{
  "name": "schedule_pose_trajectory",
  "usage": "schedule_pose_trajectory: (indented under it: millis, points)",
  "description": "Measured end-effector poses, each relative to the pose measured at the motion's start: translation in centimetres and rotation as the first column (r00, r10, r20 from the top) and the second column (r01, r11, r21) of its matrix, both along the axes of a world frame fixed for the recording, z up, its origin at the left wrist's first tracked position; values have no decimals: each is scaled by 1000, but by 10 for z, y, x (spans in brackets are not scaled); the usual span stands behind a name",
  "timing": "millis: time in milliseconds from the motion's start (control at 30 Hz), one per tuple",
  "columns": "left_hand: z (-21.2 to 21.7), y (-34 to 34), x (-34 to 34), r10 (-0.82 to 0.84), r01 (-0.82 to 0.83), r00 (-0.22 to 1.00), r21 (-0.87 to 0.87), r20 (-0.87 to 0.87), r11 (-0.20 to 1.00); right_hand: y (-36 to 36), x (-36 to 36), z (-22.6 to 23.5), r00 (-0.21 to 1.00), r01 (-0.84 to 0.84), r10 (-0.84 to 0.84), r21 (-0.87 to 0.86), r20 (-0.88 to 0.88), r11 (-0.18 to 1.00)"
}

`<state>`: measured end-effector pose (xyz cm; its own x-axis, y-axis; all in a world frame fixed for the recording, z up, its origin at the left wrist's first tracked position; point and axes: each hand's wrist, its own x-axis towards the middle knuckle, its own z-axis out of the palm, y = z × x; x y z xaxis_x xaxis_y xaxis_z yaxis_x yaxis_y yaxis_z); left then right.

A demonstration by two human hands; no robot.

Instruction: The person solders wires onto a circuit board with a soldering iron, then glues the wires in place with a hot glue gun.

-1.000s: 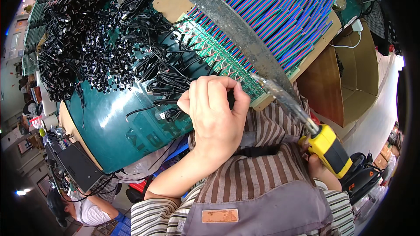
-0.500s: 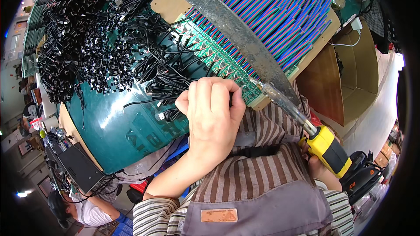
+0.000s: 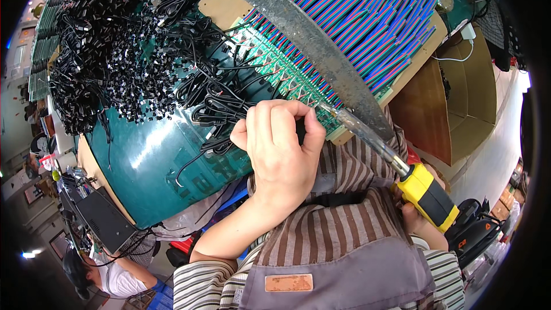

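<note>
Yellow marks the handle of the soldering iron (image 3: 427, 195), gripped in the right hand (image 3: 422, 224) low at the lap so its long tip reaches the green circuit strips (image 3: 275, 63). A grey metal bar (image 3: 321, 51) lies across the coloured ribbon wires (image 3: 367, 17), pinning them flat. The left hand (image 3: 281, 149) is curled shut, apparently pinching a black cable (image 3: 218, 109) at the board edge.

Left hand (image 3: 284, 149) slightly lower and rightward now (fingers curled tighter), nearer the soldering iron (image 3: 402, 178).
</note>
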<state>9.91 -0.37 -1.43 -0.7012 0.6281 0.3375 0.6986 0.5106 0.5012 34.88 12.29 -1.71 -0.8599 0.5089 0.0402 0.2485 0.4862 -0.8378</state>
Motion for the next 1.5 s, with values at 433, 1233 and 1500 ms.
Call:
schedule_pose_trajectory:
  millis: [433, 1233, 1500]
  points:
    - [-4, 0, 0, -3, 3, 1000, 19, -2, 1000, 0, 30, -9, 996, 86, -82, -151, 34, 985]
    - [-6, -6, -2, -8, 8, 1000, 31, 28, 999, 86, -20, -8, 779, 381, -387, -117, -493, 917]
    - [-7, -6, -7, -114, 114, 993, 40, -18, 993, -7, 19, 14, 881, 374, -472, -588, -15, 717]
